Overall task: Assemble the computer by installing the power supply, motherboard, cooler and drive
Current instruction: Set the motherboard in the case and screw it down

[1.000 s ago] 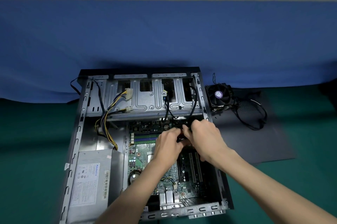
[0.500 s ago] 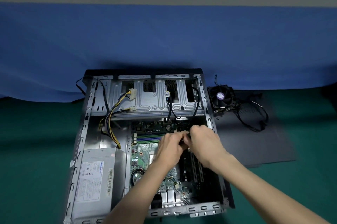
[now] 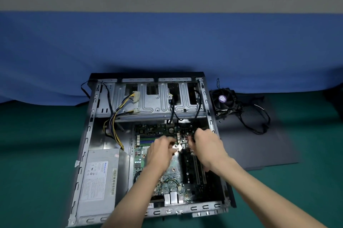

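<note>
Above motherboard (image 3: 171, 171), found left hand (image 3: 161, 151) and right hand (image 3: 208, 147) curled close together, likely for plugging in black cable (image 3: 172, 112); could not tell contents of either grip.

I count one case (image 3: 87, 153). Inside it I make out one power supply (image 3: 98, 177) and one motherboard (image 3: 154, 131). There is one cooler (image 3: 224, 100) and one dark panel (image 3: 269, 146). Two hands are in my view: one left hand (image 3: 159, 153) and one right hand (image 3: 207, 148). I see two white plugs (image 3: 137, 96) (image 3: 137, 111) and two black cables (image 3: 172, 112) (image 3: 198, 109).
</note>
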Demonstrator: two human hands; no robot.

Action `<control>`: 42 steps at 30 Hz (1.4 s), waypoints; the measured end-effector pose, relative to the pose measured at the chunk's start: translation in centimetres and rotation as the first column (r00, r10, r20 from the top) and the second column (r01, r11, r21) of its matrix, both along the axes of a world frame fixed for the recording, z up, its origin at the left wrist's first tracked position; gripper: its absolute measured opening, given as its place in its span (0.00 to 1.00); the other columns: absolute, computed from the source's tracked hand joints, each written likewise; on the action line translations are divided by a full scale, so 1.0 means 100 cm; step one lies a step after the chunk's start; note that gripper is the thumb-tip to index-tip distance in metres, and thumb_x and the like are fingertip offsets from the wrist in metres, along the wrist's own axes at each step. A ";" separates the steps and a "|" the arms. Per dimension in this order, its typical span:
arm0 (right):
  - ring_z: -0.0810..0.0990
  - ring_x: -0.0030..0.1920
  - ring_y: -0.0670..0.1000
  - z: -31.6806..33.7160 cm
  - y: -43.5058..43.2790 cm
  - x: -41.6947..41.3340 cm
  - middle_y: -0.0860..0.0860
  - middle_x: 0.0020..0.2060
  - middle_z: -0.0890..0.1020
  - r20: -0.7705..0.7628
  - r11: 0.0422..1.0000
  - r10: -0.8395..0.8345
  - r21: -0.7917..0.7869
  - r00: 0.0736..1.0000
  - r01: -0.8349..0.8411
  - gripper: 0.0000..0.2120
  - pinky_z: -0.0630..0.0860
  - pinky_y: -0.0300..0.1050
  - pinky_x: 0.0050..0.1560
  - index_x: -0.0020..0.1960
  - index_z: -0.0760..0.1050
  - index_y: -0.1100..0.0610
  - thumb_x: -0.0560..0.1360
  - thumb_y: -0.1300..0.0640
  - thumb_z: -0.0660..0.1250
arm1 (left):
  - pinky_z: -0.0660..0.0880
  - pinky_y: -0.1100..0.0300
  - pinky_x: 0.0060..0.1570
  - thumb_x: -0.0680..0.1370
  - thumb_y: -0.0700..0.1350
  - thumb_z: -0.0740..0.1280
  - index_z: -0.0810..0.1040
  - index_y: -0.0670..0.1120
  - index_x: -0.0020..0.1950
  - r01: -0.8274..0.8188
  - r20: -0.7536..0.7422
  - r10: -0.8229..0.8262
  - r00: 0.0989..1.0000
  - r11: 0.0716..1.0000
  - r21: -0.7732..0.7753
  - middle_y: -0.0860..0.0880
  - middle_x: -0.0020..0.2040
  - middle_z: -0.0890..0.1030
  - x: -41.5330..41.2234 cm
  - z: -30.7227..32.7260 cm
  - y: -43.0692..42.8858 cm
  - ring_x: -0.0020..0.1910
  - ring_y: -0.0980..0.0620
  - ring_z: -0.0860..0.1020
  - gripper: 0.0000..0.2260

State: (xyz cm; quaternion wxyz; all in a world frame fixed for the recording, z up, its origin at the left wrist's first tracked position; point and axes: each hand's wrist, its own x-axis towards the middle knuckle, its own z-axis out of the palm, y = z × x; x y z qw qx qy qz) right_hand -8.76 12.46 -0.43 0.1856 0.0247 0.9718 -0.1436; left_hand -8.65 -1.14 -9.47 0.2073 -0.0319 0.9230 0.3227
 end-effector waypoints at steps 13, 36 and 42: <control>0.76 0.20 0.57 0.034 0.049 0.024 0.58 0.22 0.78 0.055 0.664 -0.492 -0.621 0.869 0.415 0.17 0.70 0.43 0.20 0.35 0.74 0.64 0.77 0.53 0.67 | 0.75 0.57 0.50 0.81 0.43 0.63 0.75 0.52 0.66 0.102 -0.013 -0.106 0.994 0.980 -0.173 0.48 0.59 0.80 0.012 0.008 0.003 0.50 0.50 0.79 0.14; 0.79 0.56 0.59 -0.109 0.133 -0.013 0.58 0.53 0.82 0.213 0.771 -0.499 -0.335 0.840 0.542 0.19 0.74 0.50 0.56 0.60 0.76 0.61 0.72 0.55 0.74 | 0.69 0.71 0.37 0.81 0.45 0.62 0.79 0.48 0.62 -0.121 -0.007 0.121 0.993 0.993 -0.005 0.52 0.53 0.81 0.033 0.019 0.055 0.37 0.59 0.74 0.11; 0.77 0.56 0.62 -0.115 0.124 -0.018 0.59 0.54 0.80 0.103 0.902 -0.393 -0.152 0.914 0.405 0.16 0.69 0.48 0.46 0.60 0.73 0.58 0.75 0.56 0.70 | 0.73 0.67 0.35 0.81 0.45 0.62 0.79 0.48 0.61 -0.135 0.020 0.136 0.991 0.991 -0.015 0.54 0.45 0.80 0.032 0.020 0.054 0.33 0.58 0.76 0.11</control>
